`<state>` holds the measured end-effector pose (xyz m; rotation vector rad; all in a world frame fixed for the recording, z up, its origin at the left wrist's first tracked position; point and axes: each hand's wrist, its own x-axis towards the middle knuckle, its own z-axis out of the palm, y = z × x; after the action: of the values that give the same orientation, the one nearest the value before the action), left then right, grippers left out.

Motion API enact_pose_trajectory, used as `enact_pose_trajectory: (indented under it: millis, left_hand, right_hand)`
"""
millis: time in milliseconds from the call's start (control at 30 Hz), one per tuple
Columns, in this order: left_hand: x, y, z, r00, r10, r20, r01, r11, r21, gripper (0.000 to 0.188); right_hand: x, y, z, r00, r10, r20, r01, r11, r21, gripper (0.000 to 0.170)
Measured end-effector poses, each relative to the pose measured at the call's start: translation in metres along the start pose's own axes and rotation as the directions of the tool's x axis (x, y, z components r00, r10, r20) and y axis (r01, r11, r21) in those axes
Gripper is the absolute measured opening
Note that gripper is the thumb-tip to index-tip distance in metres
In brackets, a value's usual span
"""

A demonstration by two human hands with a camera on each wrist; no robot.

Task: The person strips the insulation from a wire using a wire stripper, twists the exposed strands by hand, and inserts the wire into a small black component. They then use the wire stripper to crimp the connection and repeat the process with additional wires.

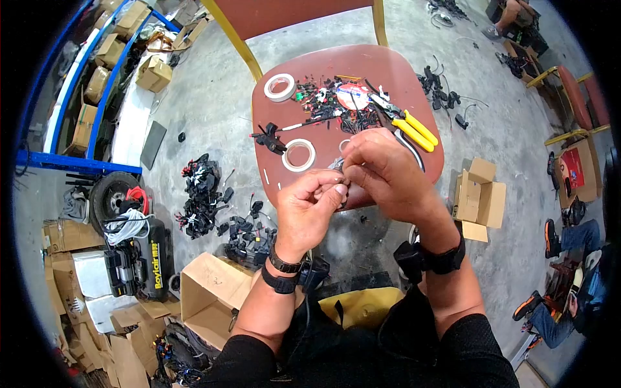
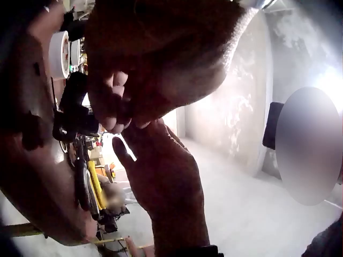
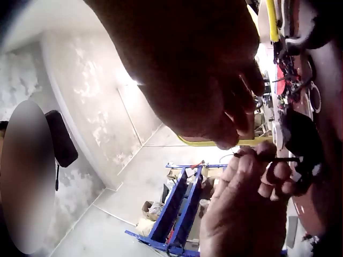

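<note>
Left hand (image 1: 305, 210) clamping thin dark part (image 3: 286, 159) between fingers, above near edge of chair seat (image 1: 394, 64). Right hand (image 1: 391, 174) meeting left fingertips, own fingers curling together, pinching same part; exact contact partly hidden. On seat, tape roll (image 1: 286, 155) lying near left hand, yellow-handled pliers (image 1: 420, 132) resting beside pile of small connectors (image 1: 323, 97).

Readable in yellow on the black tank (image 1: 158, 249) beside the wheel (image 1: 114, 196): apparently "Baylair", running upward, followed by characters too small to tell.
</note>
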<state>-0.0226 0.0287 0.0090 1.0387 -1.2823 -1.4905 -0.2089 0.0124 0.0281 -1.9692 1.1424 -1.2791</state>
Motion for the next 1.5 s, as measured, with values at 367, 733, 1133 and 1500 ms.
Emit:
enact_pose_trajectory:
  millis: [367, 733, 1133, 1500]
  left_hand:
    - [0.007, 0.019, 0.003, 0.850, 0.385, 0.359, -0.521, 0.713, 0.469, 0.011]
    - [-0.003, 0.009, 0.013, 0.964, 0.260, 0.058, -0.256, 0.847, 0.466, 0.013]
    - [-0.002, 0.004, 0.010, 0.985, 0.173, -0.028, -0.146, 0.902, 0.407, 0.010]
    - [-0.001, 0.005, 0.011, 0.993, -0.012, -0.120, 0.024, 0.994, 0.102, 0.007]
  right_hand:
    - [-0.003, -0.011, -0.030, 0.969, 0.017, 0.246, 0.005, 0.996, -0.089, 0.007]
    - [-0.004, -0.024, -0.006, 0.982, -0.165, 0.089, 0.188, 0.870, -0.456, 0.011]
    - [-0.003, -0.023, 0.004, 0.969, -0.238, 0.072, 0.242, 0.841, -0.484, 0.013]
    - [0.003, -0.028, 0.006, 0.974, -0.226, -0.003, 0.200, 0.870, -0.451, 0.011]
